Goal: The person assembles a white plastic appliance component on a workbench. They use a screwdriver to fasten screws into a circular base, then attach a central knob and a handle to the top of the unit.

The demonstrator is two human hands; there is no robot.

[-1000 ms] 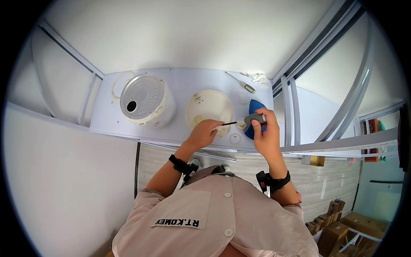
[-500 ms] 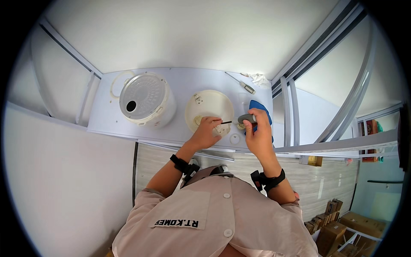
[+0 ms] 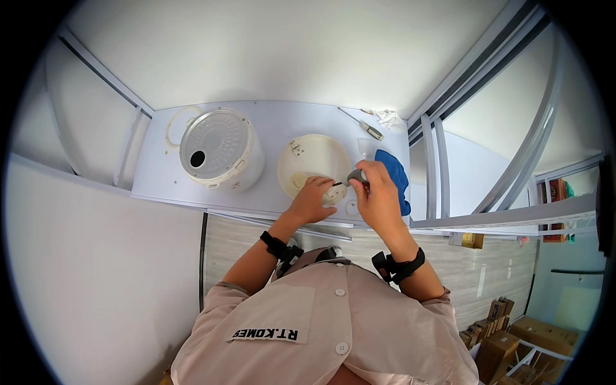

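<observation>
A round cream-white lid [image 3: 312,154] lies with its inner side up on the white counter, small fittings on its face. My left hand [image 3: 312,201] grips the lid's near part, thumb apart from the bent fingers; what lies under the palm is hidden. In my right hand [image 3: 378,197] is a screwdriver [image 3: 357,176] with a thick grey handle. Its dark tip points left, close to my left fingertips, over the lid. Whether the tip touches a screw is too small to tell. A small white ring [image 3: 351,207] lies between my hands.
Left on the counter [image 3: 154,173] stands a white round pot [image 3: 247,157] with a clear lid and a dark round hole. A cream ring [image 3: 172,128] lies behind it. At the right are a blue cloth [image 3: 393,168], a second screwdriver [image 3: 371,131], crumpled white tissue [image 3: 388,119] and metal frame bars [image 3: 438,170].
My right hand has moved left with the screwdriver, bringing its handle closer to my left hand. My left hand has shifted slightly right. The lid is almost where it was.
</observation>
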